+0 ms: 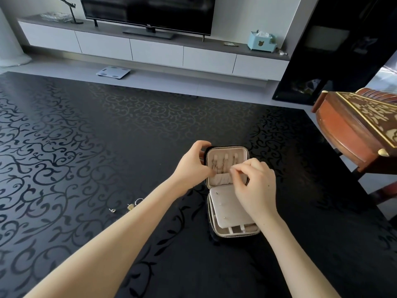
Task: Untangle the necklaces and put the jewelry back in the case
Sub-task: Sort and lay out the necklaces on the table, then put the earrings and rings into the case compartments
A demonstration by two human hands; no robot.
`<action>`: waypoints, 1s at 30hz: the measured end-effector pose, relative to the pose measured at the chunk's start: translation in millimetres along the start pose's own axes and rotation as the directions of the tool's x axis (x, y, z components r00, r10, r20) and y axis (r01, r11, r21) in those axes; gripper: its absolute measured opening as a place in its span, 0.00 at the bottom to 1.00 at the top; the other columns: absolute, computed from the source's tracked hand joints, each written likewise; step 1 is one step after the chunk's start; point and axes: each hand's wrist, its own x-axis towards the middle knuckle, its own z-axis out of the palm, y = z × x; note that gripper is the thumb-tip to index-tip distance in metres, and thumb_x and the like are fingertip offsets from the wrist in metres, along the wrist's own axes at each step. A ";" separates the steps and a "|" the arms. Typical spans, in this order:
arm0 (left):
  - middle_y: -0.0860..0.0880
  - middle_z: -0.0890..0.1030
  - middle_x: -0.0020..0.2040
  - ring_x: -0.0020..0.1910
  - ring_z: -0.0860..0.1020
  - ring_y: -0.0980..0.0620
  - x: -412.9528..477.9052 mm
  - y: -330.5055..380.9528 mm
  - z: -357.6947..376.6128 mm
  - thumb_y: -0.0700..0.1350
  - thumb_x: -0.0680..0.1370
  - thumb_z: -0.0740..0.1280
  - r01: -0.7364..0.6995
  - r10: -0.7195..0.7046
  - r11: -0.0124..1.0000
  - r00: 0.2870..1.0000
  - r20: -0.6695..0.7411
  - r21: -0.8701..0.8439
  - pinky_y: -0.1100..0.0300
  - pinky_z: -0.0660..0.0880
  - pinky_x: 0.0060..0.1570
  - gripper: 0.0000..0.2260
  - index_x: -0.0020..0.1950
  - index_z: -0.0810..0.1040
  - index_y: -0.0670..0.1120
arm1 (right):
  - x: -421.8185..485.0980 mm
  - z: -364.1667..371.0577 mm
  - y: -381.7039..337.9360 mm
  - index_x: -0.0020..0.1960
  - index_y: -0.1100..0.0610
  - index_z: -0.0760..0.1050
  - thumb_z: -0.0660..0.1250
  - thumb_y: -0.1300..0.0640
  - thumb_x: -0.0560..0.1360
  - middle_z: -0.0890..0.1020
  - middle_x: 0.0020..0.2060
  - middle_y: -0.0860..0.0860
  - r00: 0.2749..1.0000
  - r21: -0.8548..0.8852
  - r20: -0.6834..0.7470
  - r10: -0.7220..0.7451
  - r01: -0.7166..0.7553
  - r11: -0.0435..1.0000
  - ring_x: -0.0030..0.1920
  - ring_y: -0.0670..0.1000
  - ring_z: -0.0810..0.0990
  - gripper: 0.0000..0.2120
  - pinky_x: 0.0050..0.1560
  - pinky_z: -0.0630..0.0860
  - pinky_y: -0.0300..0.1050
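Fingers [203, 145] of the left hand [191, 166] curl round the lid [225, 150] of the open jewelry case [236, 233], mid-table; the right hand [254, 179] pinches the necklaces [219, 167] hung inside that lid.

A home living room: a television [148, 12] on a low white cabinet [154, 48], a patterned black table [86, 136].
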 end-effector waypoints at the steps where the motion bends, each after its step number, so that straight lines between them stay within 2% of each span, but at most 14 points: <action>1: 0.52 0.76 0.54 0.52 0.76 0.55 -1.8 -1.0 -1.5 0.34 0.68 0.71 0.011 -0.011 1.000 1.000 -0.008 -0.007 0.57 0.78 0.49 0.30 0.66 0.67 0.53 | -5.6 -5.3 2.9 0.42 0.53 0.81 0.65 0.54 0.71 0.78 0.38 0.45 1.000 -0.004 0.002 0.013 -0.013 1.000 0.38 0.48 0.75 0.06 0.43 0.71 0.50; 4: 0.52 0.76 0.56 0.53 0.76 0.55 -11.5 -4.9 -7.1 0.37 0.68 0.72 0.002 0.000 1.000 0.997 -0.073 0.031 0.57 0.76 0.50 0.30 0.67 0.66 0.51 | -26.0 -26.2 13.6 0.46 0.52 0.81 0.66 0.53 0.71 0.79 0.45 0.45 0.998 -0.014 0.055 0.034 -0.034 0.999 0.45 0.48 0.76 0.07 0.49 0.73 0.52; 5: 0.52 0.75 0.56 0.54 0.75 0.55 -15.8 -5.7 -9.2 0.37 0.69 0.71 -0.008 0.014 0.998 0.995 -0.102 0.062 0.59 0.74 0.49 0.27 0.65 0.67 0.50 | -32.4 -31.7 17.3 0.50 0.51 0.81 0.67 0.53 0.72 0.78 0.50 0.44 0.989 -0.005 0.140 0.053 -0.053 0.999 0.49 0.46 0.75 0.09 0.53 0.72 0.50; 7: 0.52 0.75 0.56 0.55 0.75 0.54 -26.5 -8.6 -11.3 0.36 0.70 0.69 -0.001 0.012 0.996 0.992 -0.125 0.086 0.61 0.74 0.44 0.20 0.59 0.69 0.49 | -45.7 -41.2 23.1 0.59 0.49 0.78 0.71 0.51 0.70 0.71 0.62 0.42 0.920 0.043 0.379 0.101 -0.127 0.991 0.59 0.42 0.67 0.17 0.61 0.66 0.42; 9: 0.51 0.75 0.54 0.55 0.76 0.53 -37.8 -14.8 -11.2 0.33 0.70 0.66 0.037 -0.029 0.997 0.994 -0.107 0.074 0.57 0.75 0.44 0.15 0.53 0.69 0.48 | -55.8 -44.5 25.3 0.65 0.47 0.73 0.73 0.47 0.68 0.64 0.67 0.39 0.841 0.064 0.527 0.122 -0.183 0.981 0.64 0.40 0.63 0.26 0.62 0.65 0.37; 12: 0.50 0.76 0.53 0.55 0.76 0.52 -56.1 -22.7 -8.5 0.31 0.69 0.62 0.086 -0.078 0.993 0.992 -0.096 0.082 0.54 0.76 0.45 0.13 0.46 0.70 0.49 | -63.0 -43.2 20.5 0.68 0.50 0.71 0.73 0.48 0.69 0.63 0.69 0.40 0.832 0.063 0.540 0.131 -0.195 0.979 0.65 0.43 0.66 0.29 0.58 0.69 0.31; 14: 0.51 0.78 0.53 0.53 0.76 0.53 -71.0 -26.2 -7.0 0.31 0.69 0.60 0.088 -0.076 0.989 0.991 -0.108 0.115 0.58 0.74 0.41 0.14 0.42 0.70 0.51 | -66.7 -42.3 15.6 0.67 0.52 0.71 0.72 0.48 0.70 0.64 0.70 0.43 0.852 0.030 0.506 0.136 -0.175 0.984 0.66 0.46 0.66 0.27 0.61 0.69 0.35; 16: 0.52 0.79 0.52 0.50 0.77 0.54 -88.1 -29.9 -8.8 0.31 0.69 0.59 0.095 -0.075 0.986 0.987 -0.142 0.134 0.63 0.72 0.37 0.14 0.39 0.71 0.51 | -72.6 -44.5 9.1 0.67 0.52 0.72 0.70 0.47 0.72 0.65 0.70 0.47 0.873 -0.008 0.476 0.109 -0.120 0.993 0.67 0.48 0.66 0.25 0.62 0.64 0.35; 19: 0.53 0.80 0.49 0.47 0.77 0.56 -116.5 -34.4 -21.3 0.31 0.70 0.59 0.112 -0.081 0.979 0.980 -0.182 0.171 0.68 0.70 0.33 0.14 0.38 0.73 0.51 | -88.0 -51.1 -5.6 0.67 0.53 0.72 0.68 0.47 0.74 0.68 0.68 0.49 0.882 -0.070 0.467 0.065 -0.036 0.997 0.66 0.48 0.68 0.23 0.59 0.60 0.33; 21: 0.54 0.80 0.47 0.45 0.76 0.60 -129.4 -35.1 -29.1 0.31 0.70 0.59 0.125 -0.088 0.972 0.978 -0.187 0.200 0.75 0.67 0.30 0.13 0.39 0.74 0.49 | -96.2 -53.6 -11.2 0.67 0.54 0.72 0.68 0.48 0.74 0.69 0.67 0.49 0.875 -0.076 0.484 0.034 0.004 0.997 0.65 0.49 0.69 0.23 0.61 0.63 0.35; 24: 0.54 0.79 0.46 0.46 0.76 0.59 -138.7 -31.3 -33.1 0.30 0.70 0.58 0.130 -0.094 0.963 0.983 -0.157 0.237 0.73 0.66 0.29 0.14 0.42 0.76 0.47 | -100.8 -55.4 -17.0 0.66 0.56 0.72 0.67 0.49 0.75 0.71 0.65 0.51 0.847 -0.076 0.531 -0.030 0.083 0.994 0.61 0.51 0.71 0.22 0.61 0.70 0.43; 26: 0.52 0.79 0.48 0.48 0.76 0.57 -139.2 -24.8 -30.9 0.30 0.69 0.58 0.103 -0.074 0.958 0.990 -0.117 0.266 0.70 0.66 0.33 0.15 0.42 0.76 0.48 | -103.6 -55.9 -22.3 0.62 0.58 0.74 0.64 0.51 0.77 0.73 0.60 0.53 0.829 -0.121 0.550 -0.100 0.197 0.973 0.56 0.54 0.74 0.17 0.54 0.75 0.48; 28: 0.51 0.77 0.51 0.52 0.75 0.55 -136.2 -19.3 -27.6 0.29 0.68 0.58 0.067 -0.044 0.957 0.995 -0.087 0.281 0.66 0.67 0.38 0.15 0.42 0.75 0.48 | -107.2 -54.4 -25.0 0.56 0.61 0.74 0.64 0.54 0.77 0.75 0.55 0.57 0.815 -0.188 0.558 -0.158 0.310 0.932 0.47 0.57 0.78 0.12 0.42 0.78 0.52; 30: 0.50 0.75 0.52 0.54 0.74 0.53 -133.3 -16.0 -26.7 0.30 0.68 0.59 0.046 -0.025 0.955 0.997 -0.076 0.293 0.63 0.67 0.45 0.14 0.42 0.75 0.48 | -110.3 -54.1 -26.6 0.52 0.62 0.74 0.65 0.59 0.76 0.78 0.50 0.59 0.819 -0.214 0.536 -0.206 0.368 0.905 0.37 0.58 0.79 0.08 0.32 0.78 0.53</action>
